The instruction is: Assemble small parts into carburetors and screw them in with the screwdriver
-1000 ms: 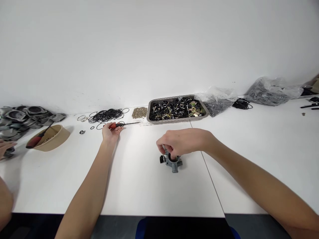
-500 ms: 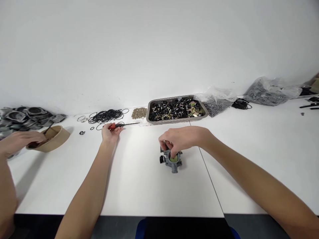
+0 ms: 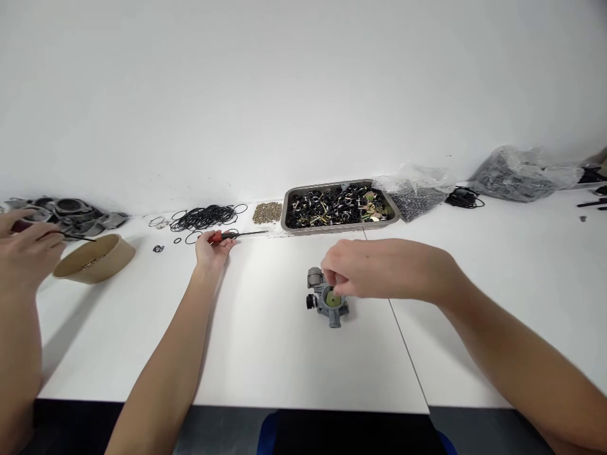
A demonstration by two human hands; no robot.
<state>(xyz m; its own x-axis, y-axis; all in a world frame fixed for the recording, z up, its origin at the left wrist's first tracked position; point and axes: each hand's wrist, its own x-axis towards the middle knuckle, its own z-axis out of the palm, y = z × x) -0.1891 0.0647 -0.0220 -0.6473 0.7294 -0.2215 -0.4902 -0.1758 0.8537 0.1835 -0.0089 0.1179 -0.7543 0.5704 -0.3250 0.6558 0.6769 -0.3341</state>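
A small grey metal carburettor body (image 3: 327, 303) stands on the white table (image 3: 265, 341), a brass disc showing in its round bore. My right hand (image 3: 374, 268) hovers just right of it, fingertips pinched at its top edge. My left hand (image 3: 213, 245) reaches far forward and grips the red handle of a thin screwdriver (image 3: 234, 236) that lies on the table near a heap of black O-rings (image 3: 203, 218).
A metal tray (image 3: 339, 208) of black and brass parts sits at the back, with a pile of small brass pieces (image 3: 266, 213) to its left and plastic bags (image 3: 516, 172) to its right. At the left, another person's hand (image 3: 26, 243) holds a tool above a brown paper bowl (image 3: 97, 258).
My right hand slid to the right off the carburettor body, uncovering its bore. The other person's hand lifted a tool out of the brown bowl. My left hand stayed on the screwdriver.
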